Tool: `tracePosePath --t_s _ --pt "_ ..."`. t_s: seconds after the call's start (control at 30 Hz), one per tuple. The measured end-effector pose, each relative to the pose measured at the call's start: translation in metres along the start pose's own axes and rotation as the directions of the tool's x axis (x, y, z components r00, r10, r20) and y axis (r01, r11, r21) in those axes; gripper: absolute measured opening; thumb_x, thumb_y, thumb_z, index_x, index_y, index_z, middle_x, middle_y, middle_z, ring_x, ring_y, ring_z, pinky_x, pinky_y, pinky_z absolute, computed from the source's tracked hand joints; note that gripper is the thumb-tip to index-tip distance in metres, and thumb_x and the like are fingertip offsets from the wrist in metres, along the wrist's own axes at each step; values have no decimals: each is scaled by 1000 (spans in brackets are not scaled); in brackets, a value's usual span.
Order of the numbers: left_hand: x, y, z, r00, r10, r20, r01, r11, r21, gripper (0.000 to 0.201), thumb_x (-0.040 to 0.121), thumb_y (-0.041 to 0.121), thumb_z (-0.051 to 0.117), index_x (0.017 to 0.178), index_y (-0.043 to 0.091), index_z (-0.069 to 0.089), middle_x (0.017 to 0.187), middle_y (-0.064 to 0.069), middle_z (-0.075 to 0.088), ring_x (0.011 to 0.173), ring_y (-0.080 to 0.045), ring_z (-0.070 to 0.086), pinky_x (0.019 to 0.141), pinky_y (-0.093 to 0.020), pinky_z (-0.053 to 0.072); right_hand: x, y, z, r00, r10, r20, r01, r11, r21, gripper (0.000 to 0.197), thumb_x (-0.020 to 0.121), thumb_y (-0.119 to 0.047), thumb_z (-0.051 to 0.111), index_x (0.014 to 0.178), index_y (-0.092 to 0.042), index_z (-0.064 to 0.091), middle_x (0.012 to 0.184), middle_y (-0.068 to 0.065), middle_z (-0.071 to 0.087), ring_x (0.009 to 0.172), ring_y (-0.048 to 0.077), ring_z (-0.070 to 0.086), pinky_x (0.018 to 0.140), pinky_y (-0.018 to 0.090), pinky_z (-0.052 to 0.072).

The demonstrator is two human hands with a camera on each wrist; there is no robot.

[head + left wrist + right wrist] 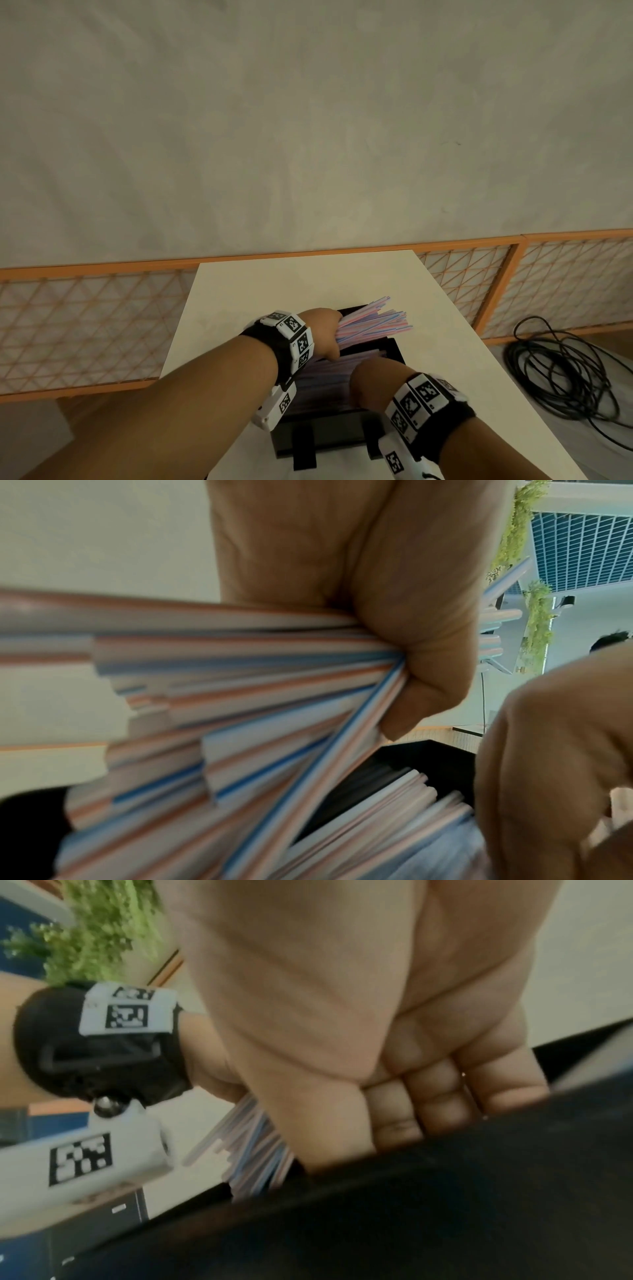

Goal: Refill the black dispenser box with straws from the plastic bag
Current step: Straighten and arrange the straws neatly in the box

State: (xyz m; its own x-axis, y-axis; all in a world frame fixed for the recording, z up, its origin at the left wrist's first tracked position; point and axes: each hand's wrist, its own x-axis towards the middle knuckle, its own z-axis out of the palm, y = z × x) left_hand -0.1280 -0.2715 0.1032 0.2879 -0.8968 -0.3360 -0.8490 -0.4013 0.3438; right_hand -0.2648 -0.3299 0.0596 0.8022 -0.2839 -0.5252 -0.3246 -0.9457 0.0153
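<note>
Straws (371, 325) bunch clamped in left hand (325, 334) fingers over black box (342, 428) on surface | box part-filled | right hand (371, 380) fingers straight at rim | bunch not yet dropped in; bag unseen

A white table (260, 284) stands by an orange mesh fence (85, 318); coiled black cable (561, 373) lies right.

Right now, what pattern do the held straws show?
The straws are white with pink or blue stripes; clearest in the left wrist view.
</note>
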Motion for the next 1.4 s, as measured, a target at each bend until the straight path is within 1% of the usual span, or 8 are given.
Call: tracePosePath --t_s 0.17,0.4,0.53,0.73,0.97,1.17,1.3,1.4 --pt "0 1 5 1000 11 14 -11 1000 13 34 73 14 72 100 12 51 92 -7 53 80 -24 53 68 -30 43 -10 -9 0 1000 -20 -16 22 987 162 60 97 -52 33 117 -1 57 73 12 51 86 24 50 76 30 34" --pt "-3 -3 0 1000 3 11 -3 1000 -19 33 73 13 72 101 10 53 91 -7 55 80 -24 54 68 -31 43 -30 -14 -2 994 -113 -5 113 979 169 60 98 -51 34 130 -4 51 126 26 56 116 33 53 94 35 39" --pt "-3 -4 -1 1000 3 9 -2 1000 -30 37 73 13 72 105 9 55 90 -7 55 79 -25 55 68 -32 45 -20 -5 3 992 -114 60 100 975 198 73 83 -69 45 110 -3 62 106 19 63 94 28 59 75 31 40" --pt "-2 -3 -1 1000 15 9 -14 999 -30 38 72 13 72 106 7 56 89 -8 55 78 -25 55 66 -31 45 -16 12 -3 988 -139 61 122 967 224 68 67 -56 76 118 -15 60 118 5 63 106 23 59 87 31 47" --pt "-1 -4 0 1000 12 4 -11 1000 -28 43 70 13 73 110 7 57 91 -8 56 80 -26 56 70 -33 48 -12 21 -2 992 -118 -46 127 943 306 53 72 -57 71 106 -17 64 93 -7 54 87 12 49 77 24 38" --pt "1 -4 0 1000 12 4 -12 1000 -13 45 70 15 73 111 8 57 93 -8 57 82 -26 58 75 -37 52 -12 21 -1 991 -66 -117 98 952 289 31 85 -50 59 86 -20 65 81 0 57 84 17 52 73 25 38" --pt "2 -3 1 1000 13 3 -13 1000 -1 46 71 14 73 113 7 57 94 -8 56 83 -25 57 76 -35 51 -13 16 -7 979 -90 -184 129 969 211 41 86 -43 60 118 -17 63 119 7 63 111 25 57 91 29 43" --pt "2 -3 1 1000 13 0 -13 1000 4 44 72 13 72 113 7 57 94 -8 56 83 -25 56 72 -33 49 -15 11 -11 969 -111 -222 147 977 152 38 89 -38 56 119 -17 64 122 9 62 113 26 56 93 31 43"
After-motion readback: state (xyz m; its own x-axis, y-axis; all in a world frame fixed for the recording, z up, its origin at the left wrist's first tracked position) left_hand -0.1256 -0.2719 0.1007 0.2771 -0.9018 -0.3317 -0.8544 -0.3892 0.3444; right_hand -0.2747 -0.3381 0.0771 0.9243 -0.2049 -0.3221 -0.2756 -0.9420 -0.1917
